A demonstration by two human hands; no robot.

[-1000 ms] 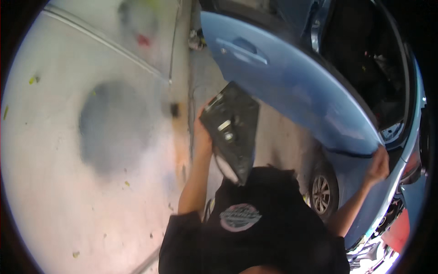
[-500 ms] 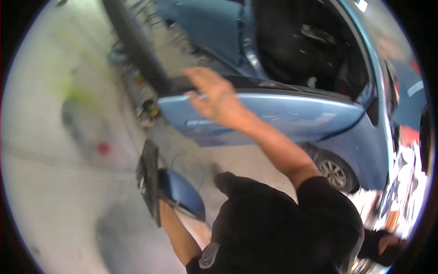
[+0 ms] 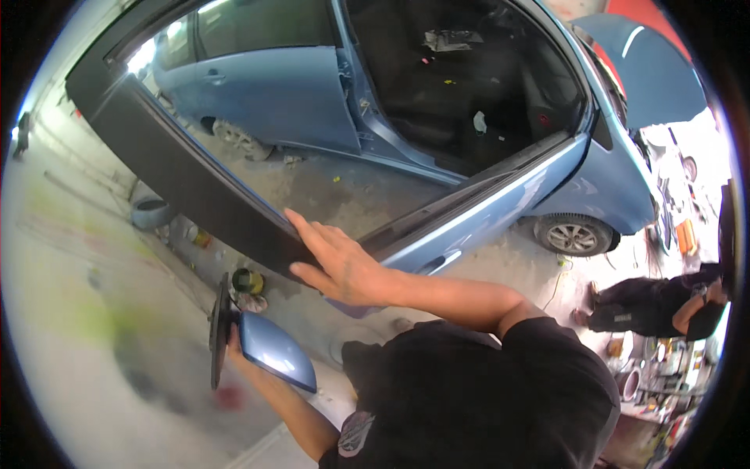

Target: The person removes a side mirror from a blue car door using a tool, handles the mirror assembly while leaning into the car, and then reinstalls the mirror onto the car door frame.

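Note:
My left hand (image 3: 234,344) grips a car side mirror with a glossy blue cover (image 3: 275,348) and a flat dark part at its outer end. The mirror covers most of those fingers. Resting against the black window frame (image 3: 195,187) of the blue front car door (image 3: 469,211), near the door's rear corner, is my right hand (image 3: 340,266). Its fingers are stretched out flat and the thumb stands apart. The door stands swung out from the blue car, with floor showing between the two.
Beyond the door are the closed blue rear door (image 3: 266,94) and dark cabin (image 3: 469,94). A front wheel (image 3: 576,234) stands right. Tins (image 3: 248,281) line the paint-marked wall at left. Another person in black (image 3: 656,305) stands far right, beside clutter (image 3: 664,375).
The door has swung farther from the car body. My right hand has come nearer with it and now lies against the frame. My left hand still holds the mirror, slightly farther left.

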